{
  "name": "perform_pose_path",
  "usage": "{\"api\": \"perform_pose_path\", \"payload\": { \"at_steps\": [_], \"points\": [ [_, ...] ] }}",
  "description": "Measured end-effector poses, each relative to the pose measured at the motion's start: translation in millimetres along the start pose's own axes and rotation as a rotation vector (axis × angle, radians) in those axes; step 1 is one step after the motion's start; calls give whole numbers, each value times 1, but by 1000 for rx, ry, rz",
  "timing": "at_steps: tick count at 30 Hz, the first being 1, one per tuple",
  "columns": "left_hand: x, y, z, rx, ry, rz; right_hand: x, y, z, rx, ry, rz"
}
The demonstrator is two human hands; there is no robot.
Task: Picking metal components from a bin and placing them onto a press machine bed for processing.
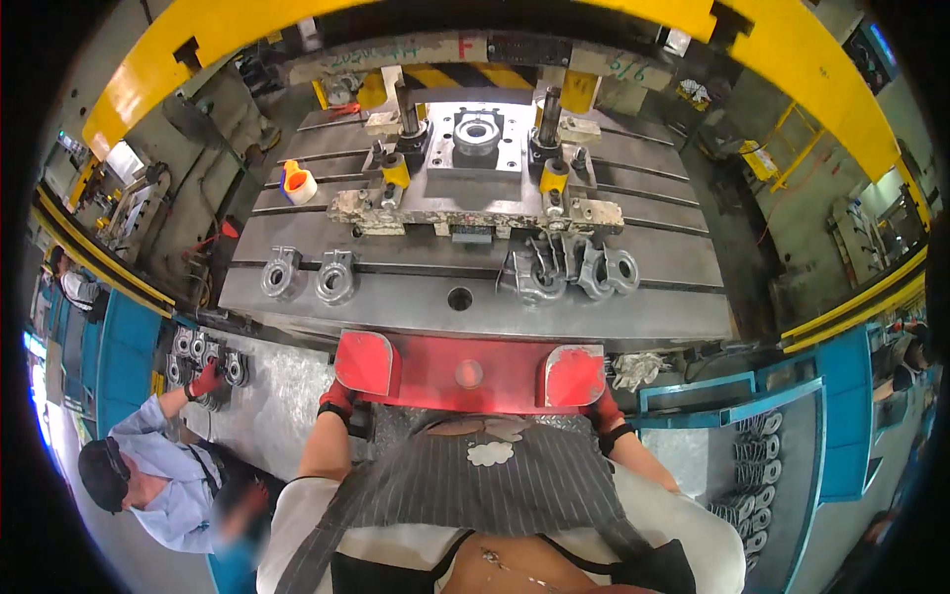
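My left hand (337, 397), in a red glove, is at the left end of a red control box (435, 384), by its raised guard (366, 363). My right hand (603, 407), also red-gloved, is at the opposite end beside the other guard (576, 376). The fingers of both hands are mostly hidden by the guards. Beyond the box, a grey ring-shaped metal part (477, 134) sits on the bright plate of the press die (432, 195). Two ringed metal parts (335, 277) stand at the left of the press bed, and several more (535, 274) lie clustered at the right.
An orange-and-white tape roll (298, 184) rests on the slotted bed (396, 309). Yellow press framing (633, 18) arches overhead. At the left, a co-worker (168, 485) reaches a red-gloved hand to more metal parts. A blue-edged bin (813, 445) with rows of parts stands at the right.
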State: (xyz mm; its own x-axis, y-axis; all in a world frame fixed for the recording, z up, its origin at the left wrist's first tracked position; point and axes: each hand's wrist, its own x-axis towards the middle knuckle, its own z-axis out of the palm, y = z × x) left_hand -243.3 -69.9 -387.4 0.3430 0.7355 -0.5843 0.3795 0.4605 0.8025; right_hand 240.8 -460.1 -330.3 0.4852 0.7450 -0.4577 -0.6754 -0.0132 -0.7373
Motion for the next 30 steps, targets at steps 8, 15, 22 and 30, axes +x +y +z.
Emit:
{"api": "perform_pose_path", "payload": {
  "at_steps": [8, 15, 22, 30],
  "points": [
    [0, 3, 2, -8, -24, -1, -10, 1, -10, -793, -107, -367],
    [-19, 25, 7, 67, -69, 75, 51, 42, -61, -866, -144, -599],
    [-54, 125, -41, 1183, -47, 36, 5, -25, -10, -449, 393, -449],
    [-28, 382, 114, 473, -98, 894, -15, -86, 122, -1510, 332, -742]
  ]
}}
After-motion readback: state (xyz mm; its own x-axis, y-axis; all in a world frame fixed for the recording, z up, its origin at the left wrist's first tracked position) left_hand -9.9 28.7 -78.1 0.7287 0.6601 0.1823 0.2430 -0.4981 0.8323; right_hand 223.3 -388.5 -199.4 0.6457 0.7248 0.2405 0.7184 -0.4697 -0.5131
